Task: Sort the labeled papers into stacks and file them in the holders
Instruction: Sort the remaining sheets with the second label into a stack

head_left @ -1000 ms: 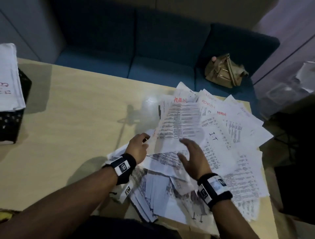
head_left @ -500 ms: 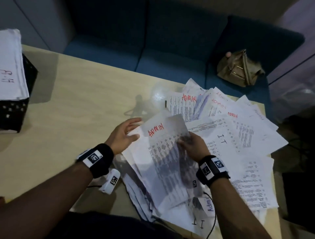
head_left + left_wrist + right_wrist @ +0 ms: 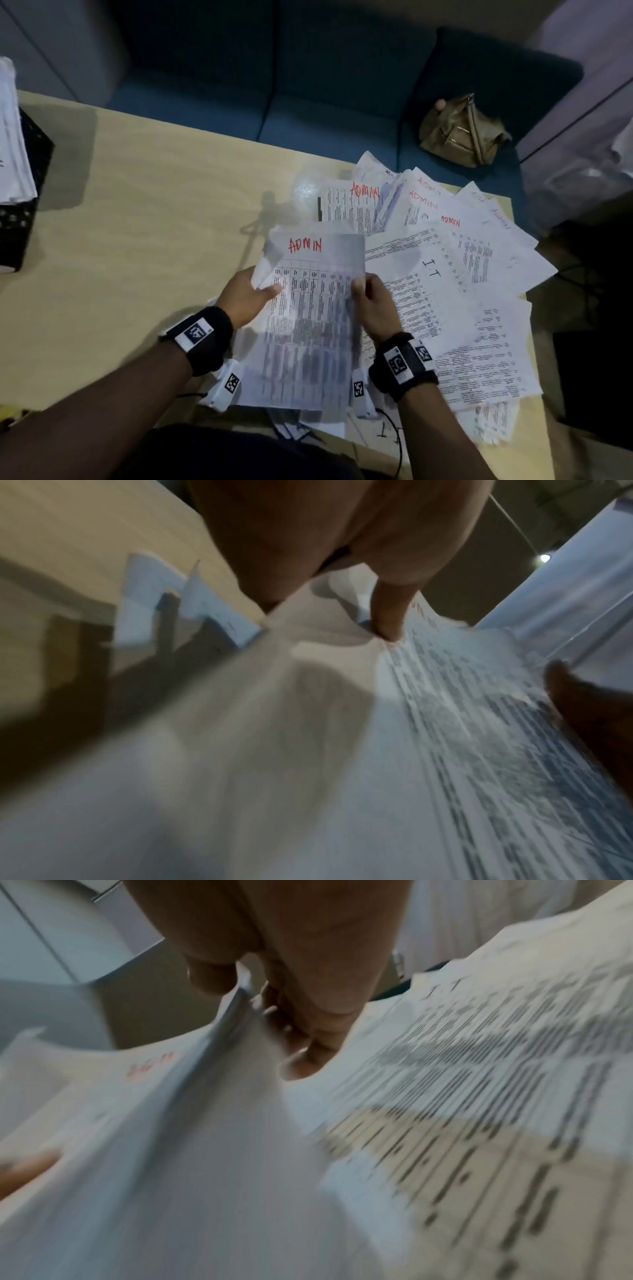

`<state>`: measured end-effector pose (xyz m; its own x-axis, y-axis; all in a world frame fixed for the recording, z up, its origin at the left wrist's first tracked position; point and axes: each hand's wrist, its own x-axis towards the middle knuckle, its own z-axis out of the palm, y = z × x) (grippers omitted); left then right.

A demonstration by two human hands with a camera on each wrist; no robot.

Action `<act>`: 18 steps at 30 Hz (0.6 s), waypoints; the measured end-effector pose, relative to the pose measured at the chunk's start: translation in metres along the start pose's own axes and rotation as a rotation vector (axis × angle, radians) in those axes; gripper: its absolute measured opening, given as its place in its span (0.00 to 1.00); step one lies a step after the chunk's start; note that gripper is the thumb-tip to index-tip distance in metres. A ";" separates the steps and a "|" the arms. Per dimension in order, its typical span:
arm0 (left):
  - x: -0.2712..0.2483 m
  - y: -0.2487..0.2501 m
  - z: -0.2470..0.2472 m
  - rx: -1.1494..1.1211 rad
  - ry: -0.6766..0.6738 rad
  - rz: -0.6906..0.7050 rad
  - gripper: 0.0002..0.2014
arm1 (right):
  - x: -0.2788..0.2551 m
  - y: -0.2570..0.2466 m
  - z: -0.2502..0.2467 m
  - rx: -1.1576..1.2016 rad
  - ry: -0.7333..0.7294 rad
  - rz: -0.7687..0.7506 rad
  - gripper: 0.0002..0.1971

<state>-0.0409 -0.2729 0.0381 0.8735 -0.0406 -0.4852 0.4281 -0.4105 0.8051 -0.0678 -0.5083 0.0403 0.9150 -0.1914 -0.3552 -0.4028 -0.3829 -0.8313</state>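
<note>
A sheaf of printed sheets with ADMIN in red on top (image 3: 308, 308) is lifted off the wooden table (image 3: 137, 240). My left hand (image 3: 251, 294) pinches its left edge, thumb on the face (image 3: 387, 615). My right hand (image 3: 370, 301) pinches its right edge, thumb on top and fingers beneath (image 3: 308, 1031). To the right lies a loose spread of papers, one marked I.T (image 3: 431, 270) and several marked ADMIN (image 3: 424, 202). More sheets lie under the held sheaf near the front edge (image 3: 387, 431).
A black mesh holder (image 3: 20, 205) with a white stack of paper in it stands at the table's left edge. A blue sofa (image 3: 308, 85) runs behind the table, with a tan bag (image 3: 462, 133) on it. The table's left half is bare wood.
My hands gathered sheets from the pile and raised them; the ADMIN sheaf turned from slanted to upright. My right hand went from flat over the papers to pinching the right edge.
</note>
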 end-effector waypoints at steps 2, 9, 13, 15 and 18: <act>0.001 -0.009 -0.006 0.085 0.049 -0.021 0.14 | 0.003 0.009 -0.024 -0.091 0.113 0.072 0.12; 0.005 -0.048 -0.043 0.200 0.175 -0.087 0.13 | 0.021 0.057 -0.083 -1.001 -0.160 -0.145 0.37; 0.005 -0.058 -0.050 0.096 0.230 -0.133 0.14 | 0.020 0.068 -0.073 -1.149 -0.166 -0.130 0.40; 0.002 -0.062 -0.051 0.053 0.208 -0.135 0.15 | 0.029 0.059 -0.066 -1.118 -0.031 -0.184 0.39; -0.004 -0.069 -0.052 -0.007 0.172 -0.156 0.16 | 0.050 0.042 -0.048 -1.103 -0.203 -0.257 0.47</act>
<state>-0.0614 -0.1972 0.0021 0.8233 0.1790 -0.5387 0.5617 -0.3936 0.7277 -0.0398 -0.5772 0.0079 0.9194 0.1180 -0.3752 0.0872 -0.9914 -0.0981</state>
